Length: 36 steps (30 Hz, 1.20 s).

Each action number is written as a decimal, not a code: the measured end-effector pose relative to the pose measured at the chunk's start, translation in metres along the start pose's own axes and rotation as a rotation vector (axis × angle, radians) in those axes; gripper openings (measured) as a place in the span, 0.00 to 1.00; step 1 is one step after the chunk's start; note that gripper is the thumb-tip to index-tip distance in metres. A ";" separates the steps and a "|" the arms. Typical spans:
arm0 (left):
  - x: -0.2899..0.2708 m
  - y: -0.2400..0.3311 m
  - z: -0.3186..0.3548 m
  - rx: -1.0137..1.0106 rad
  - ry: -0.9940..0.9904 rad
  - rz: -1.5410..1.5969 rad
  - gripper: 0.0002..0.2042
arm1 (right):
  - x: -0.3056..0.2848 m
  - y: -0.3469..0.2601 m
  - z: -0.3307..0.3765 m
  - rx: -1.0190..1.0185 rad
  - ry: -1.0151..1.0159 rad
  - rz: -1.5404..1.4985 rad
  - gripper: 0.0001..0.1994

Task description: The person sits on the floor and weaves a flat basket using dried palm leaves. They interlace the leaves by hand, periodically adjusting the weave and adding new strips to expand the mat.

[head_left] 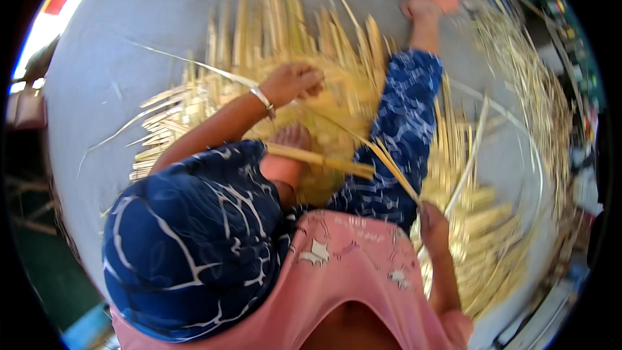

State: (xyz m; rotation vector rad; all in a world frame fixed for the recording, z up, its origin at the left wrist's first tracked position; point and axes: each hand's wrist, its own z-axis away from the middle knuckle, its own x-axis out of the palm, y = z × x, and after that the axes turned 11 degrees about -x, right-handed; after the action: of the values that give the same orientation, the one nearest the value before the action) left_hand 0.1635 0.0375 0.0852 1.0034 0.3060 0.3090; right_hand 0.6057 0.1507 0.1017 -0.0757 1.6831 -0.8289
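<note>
Holding strip point(396, 172) over weaving point(343, 91)

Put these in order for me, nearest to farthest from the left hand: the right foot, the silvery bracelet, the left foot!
From the left hand, as the head view shows:
1. Silvery bracelet: nearest, around that arm's wrist.
2. Left foot: just below the hand in the picture.
3. Right foot: farthest, up and to the right.
</note>
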 end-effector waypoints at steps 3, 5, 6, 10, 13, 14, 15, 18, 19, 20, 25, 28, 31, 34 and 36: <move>0.048 0.016 0.005 0.516 0.001 -0.516 0.16 | 0.003 -0.003 0.014 0.022 -0.007 -0.026 0.09; 0.069 0.021 -0.003 0.755 -0.103 -0.674 0.15 | 0.000 -0.006 0.012 0.070 -0.019 -0.042 0.09; 0.081 0.021 -0.003 0.678 -0.216 -0.638 0.15 | -0.004 -0.011 0.012 0.067 0.001 -0.031 0.09; 0.100 0.026 0.011 0.274 -0.587 -0.652 0.20 | -0.006 -0.013 0.016 0.076 0.035 -0.025 0.09; 0.097 0.024 0.021 0.311 -0.617 -0.714 0.17 | -0.002 -0.002 0.022 -0.062 0.066 0.133 0.09; 0.097 0.019 0.022 0.296 -0.584 -0.736 0.16 | -0.006 -0.002 0.023 -0.042 -0.017 0.142 0.08; 0.097 0.018 0.027 0.286 -0.556 -0.746 0.15 | -0.010 -0.004 0.021 -0.029 -0.096 0.146 0.08; 0.104 0.024 0.040 0.384 -0.462 -0.717 0.12 | -0.011 -0.025 0.013 -0.022 -0.017 0.113 0.10; 0.108 0.026 0.040 0.387 -0.464 -0.764 0.09 | -0.012 -0.033 0.008 0.020 -0.036 0.101 0.11; 0.112 0.033 0.043 0.374 -0.469 -0.750 0.09 | -0.010 -0.040 0.002 0.018 -0.018 0.083 0.13; 0.127 0.055 0.061 0.379 -0.556 -0.679 0.07 | 0.002 -0.079 -0.052 0.010 0.004 -0.210 0.14; 0.126 0.053 0.061 0.399 -0.611 -0.723 0.07 | 0.014 -0.090 -0.075 0.026 -0.099 -0.239 0.11; 0.112 0.053 0.064 0.300 -0.581 -0.804 0.09 | 0.022 -0.079 -0.073 -0.099 -0.102 -0.116 0.07; 0.087 0.063 0.064 0.390 -0.478 -1.040 0.11 | 0.003 -0.058 -0.046 -0.064 -0.035 -0.040 0.06; 0.059 0.068 0.056 0.460 -0.387 -1.181 0.09 | -0.011 -0.031 -0.010 0.053 0.101 0.024 0.04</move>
State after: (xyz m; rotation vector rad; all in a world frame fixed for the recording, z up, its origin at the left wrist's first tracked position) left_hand 0.2322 0.0510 0.1652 1.1346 0.5714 -1.0543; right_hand 0.5889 0.1374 0.1289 0.0230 1.7517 -0.8706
